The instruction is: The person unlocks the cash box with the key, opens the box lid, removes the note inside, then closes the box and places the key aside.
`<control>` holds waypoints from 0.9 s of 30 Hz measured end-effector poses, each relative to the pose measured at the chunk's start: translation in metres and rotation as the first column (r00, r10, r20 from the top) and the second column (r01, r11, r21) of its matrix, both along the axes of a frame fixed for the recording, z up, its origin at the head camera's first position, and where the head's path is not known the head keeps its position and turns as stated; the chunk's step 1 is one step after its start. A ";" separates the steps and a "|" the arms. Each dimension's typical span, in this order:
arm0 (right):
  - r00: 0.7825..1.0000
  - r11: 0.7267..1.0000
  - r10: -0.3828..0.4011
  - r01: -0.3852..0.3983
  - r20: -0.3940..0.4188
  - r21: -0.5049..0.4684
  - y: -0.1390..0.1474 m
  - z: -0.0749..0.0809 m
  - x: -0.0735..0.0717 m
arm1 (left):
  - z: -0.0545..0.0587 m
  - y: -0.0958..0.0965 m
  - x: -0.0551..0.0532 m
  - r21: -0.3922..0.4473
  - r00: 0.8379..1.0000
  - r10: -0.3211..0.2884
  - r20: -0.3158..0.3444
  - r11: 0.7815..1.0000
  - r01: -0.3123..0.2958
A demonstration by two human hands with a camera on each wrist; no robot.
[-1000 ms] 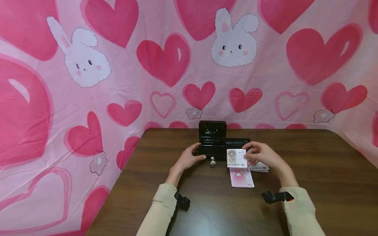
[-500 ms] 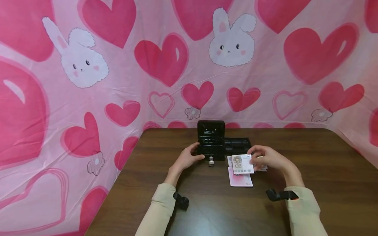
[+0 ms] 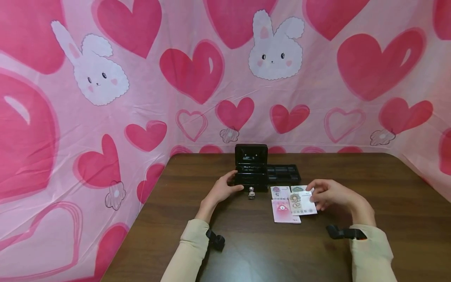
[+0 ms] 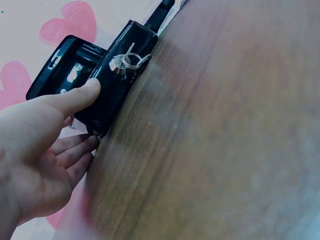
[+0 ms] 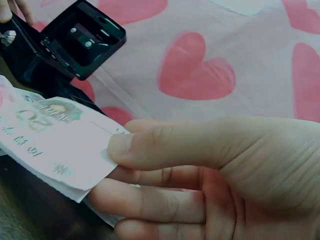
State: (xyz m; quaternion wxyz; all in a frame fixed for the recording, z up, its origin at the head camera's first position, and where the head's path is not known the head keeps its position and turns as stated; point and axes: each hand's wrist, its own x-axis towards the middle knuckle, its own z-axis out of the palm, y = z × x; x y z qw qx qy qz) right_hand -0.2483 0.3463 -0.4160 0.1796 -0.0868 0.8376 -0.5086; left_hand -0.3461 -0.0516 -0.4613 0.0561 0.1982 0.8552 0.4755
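Observation:
A small black cash box stands with its lid raised at the back of the table, a ring of keys in its front lock. My left hand holds the box at its left end, thumb on the front face and fingers around the side. My right hand pinches the right edge of a banknote between thumb and fingers. That note overlaps a pink stack of banknotes lying on the table. Behind lie a pale purple banknote and a greenish one, partly covered.
A black compartment tray lies right of the box. The brown wooden table reaches back to a pink cloth printed with hearts and rabbits. Black camera straps circle the wrists.
My right hand has carried the pinched banknote right and toward me, from beside the box to over the pink stack's right side. The tray and back notes show more. My left hand stays on the box.

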 end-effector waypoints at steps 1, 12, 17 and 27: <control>1.000 1.000 0.002 -0.002 0.005 -0.002 0.002 0.000 0.001 | 0.000 0.000 0.000 -0.001 1.000 0.001 0.001 1.000 -0.001; 0.995 0.998 -0.005 0.000 0.096 0.055 0.013 -0.004 0.009 | 0.001 -0.001 0.001 -0.005 1.000 -0.002 0.007 1.000 0.002; 0.995 0.993 -0.034 0.023 0.093 0.114 0.011 -0.001 0.010 | 0.001 -0.001 0.000 -0.004 1.000 -0.005 0.000 1.000 0.005; 0.983 0.962 -0.117 0.147 -0.140 0.230 -0.008 0.003 -0.003 | 0.000 -0.001 0.001 -0.001 1.000 0.000 -0.006 1.000 0.000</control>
